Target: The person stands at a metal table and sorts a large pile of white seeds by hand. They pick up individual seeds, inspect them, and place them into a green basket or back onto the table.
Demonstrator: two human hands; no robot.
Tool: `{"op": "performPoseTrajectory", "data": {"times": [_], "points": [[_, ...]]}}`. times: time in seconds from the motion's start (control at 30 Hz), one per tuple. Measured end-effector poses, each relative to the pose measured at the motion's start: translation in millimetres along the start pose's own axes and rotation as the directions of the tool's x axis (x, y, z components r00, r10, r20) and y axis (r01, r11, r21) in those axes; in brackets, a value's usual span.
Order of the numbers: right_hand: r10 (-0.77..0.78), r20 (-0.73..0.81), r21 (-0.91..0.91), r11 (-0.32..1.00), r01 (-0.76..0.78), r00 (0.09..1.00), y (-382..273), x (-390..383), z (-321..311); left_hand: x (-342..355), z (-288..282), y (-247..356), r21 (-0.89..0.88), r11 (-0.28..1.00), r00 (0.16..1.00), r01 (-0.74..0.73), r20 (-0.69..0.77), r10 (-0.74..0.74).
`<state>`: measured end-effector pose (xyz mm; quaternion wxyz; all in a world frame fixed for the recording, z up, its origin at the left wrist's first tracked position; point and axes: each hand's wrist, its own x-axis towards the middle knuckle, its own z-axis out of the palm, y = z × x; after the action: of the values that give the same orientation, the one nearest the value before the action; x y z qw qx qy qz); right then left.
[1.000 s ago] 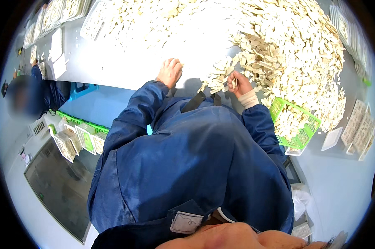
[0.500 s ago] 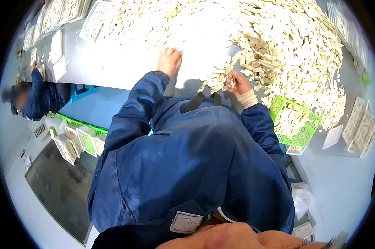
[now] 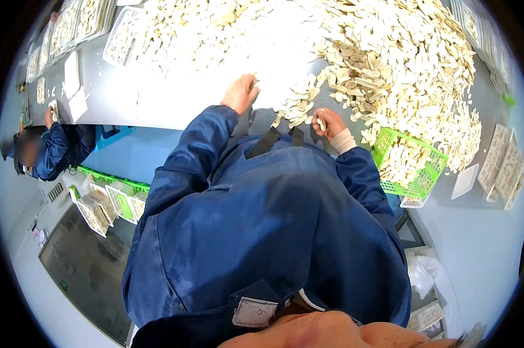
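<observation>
My left hand (image 3: 240, 94) is at the bright steel table (image 3: 157, 101), fingers curled inward at the edge of the glare; what they hold, if anything, is washed out. My right hand (image 3: 327, 123) pinches a pale dried slice (image 3: 321, 122) close to the table's near edge, just right of a small loose pile of slices (image 3: 296, 101). The big heap of cream-coloured slices (image 3: 407, 69) spreads behind and to the right. Beside my right sleeve, a green mesh basket (image 3: 424, 177) holds more slices.
A co-worker in blue (image 3: 56, 148) works at the left, hand on a small tray. Stacked trays (image 3: 76, 29) line the far left, more (image 3: 476, 29) the far right. Upright racks (image 3: 497, 162) stand right of the basket. A green crate (image 3: 122, 180) with trays is behind my left arm.
My right hand has come slightly down toward me. My left hand moved forward, then back a little, staying curled. The co-worker's hand and small tray moved lower in the view.
</observation>
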<state>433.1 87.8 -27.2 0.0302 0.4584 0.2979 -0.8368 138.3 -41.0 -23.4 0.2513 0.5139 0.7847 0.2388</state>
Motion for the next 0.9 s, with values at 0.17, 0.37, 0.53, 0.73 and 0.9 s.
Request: {"op": "performPoseTrajectory", "data": {"times": [0.17,0.37,0.53,0.73,0.9], "points": [[-0.004,0.210,0.293,0.954,-0.059,0.978,-22,5,40,-2,-20,93,-0.504,0.863,0.971,-0.035,0.186,0.149],[-0.128,0.317,0.472,0.881,-0.039,0.940,-38,1,34,15,-2,97,0.048,0.941,0.857,-0.335,0.430,0.283],[-0.167,0.226,0.505,0.863,0.032,0.960,-39,-10,12,-5,48,82,0.146,0.545,0.555,-0.826,0.382,0.739],[-0.184,0.189,0.519,0.853,0.061,0.965,-27,-13,-4,16,30,45,0.323,0.815,0.874,-0.482,0.239,0.423],[-0.152,0.128,0.510,0.858,0.067,0.980,-24,-7,2,44,-4,0,0.249,0.921,0.953,-0.300,0.042,0.300]]}}
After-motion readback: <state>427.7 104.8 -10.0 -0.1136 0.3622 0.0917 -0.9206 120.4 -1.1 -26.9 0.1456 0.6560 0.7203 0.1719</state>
